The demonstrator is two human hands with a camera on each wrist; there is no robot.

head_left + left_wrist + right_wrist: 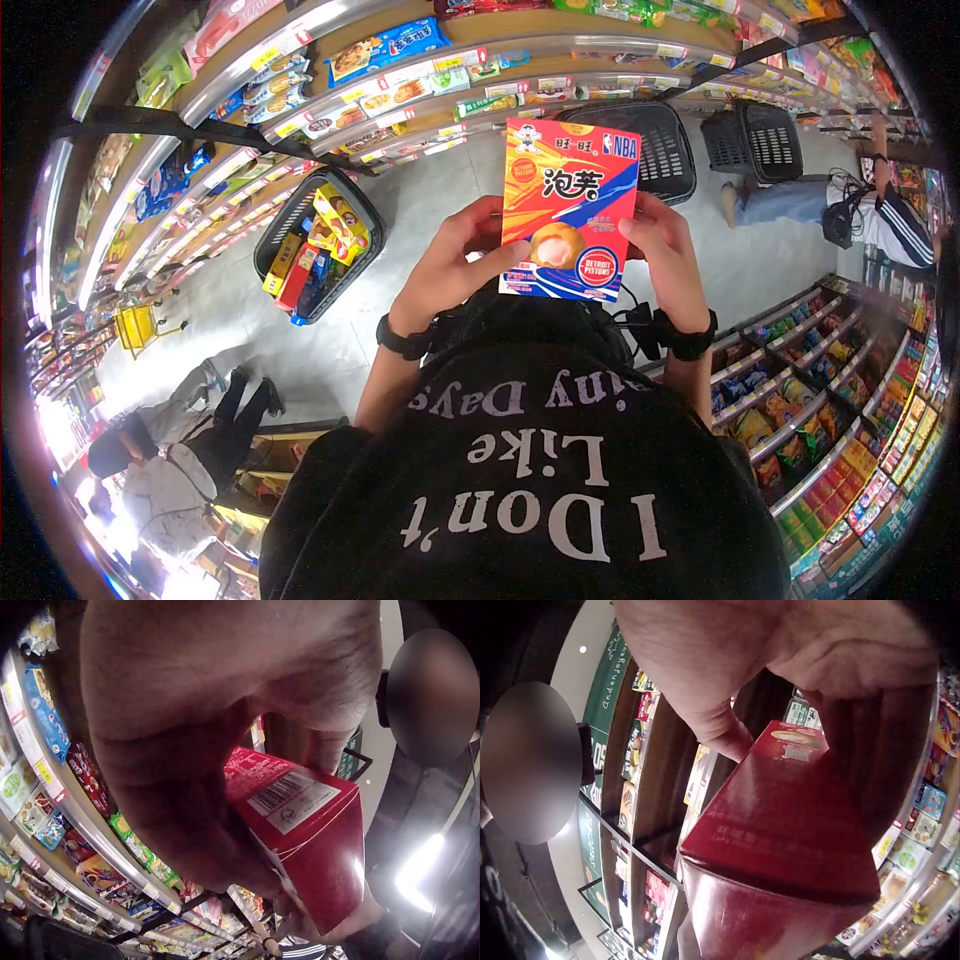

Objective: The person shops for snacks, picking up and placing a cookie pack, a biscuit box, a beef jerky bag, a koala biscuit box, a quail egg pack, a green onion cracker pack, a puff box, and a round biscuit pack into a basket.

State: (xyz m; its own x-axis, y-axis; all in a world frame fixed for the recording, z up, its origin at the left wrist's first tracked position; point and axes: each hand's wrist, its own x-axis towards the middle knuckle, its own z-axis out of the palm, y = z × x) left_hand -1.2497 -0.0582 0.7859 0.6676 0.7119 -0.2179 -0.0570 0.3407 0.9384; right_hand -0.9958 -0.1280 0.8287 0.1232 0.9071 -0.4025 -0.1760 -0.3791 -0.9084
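Observation:
A red and orange snack box (570, 205) with a blue NBA mark and a picture of a cream puff is held up in front of the chest, its printed front facing the head view. The left hand (455, 265) grips its left edge, thumb on the front, and the right hand (665, 260) grips the right edge the same way. In the left wrist view the box's red side (319, 855) shows a barcode, below the left hand (232, 682). The right wrist view shows another red side (787, 817) of the box beneath the right hand (780, 660).
A black basket (375, 225) with yellow and red packages stands on the floor at the left. Two more black baskets (672, 150) (770, 140) are beyond the box. Snack shelves (430, 75) curve across the top. People stand at the lower left and far right.

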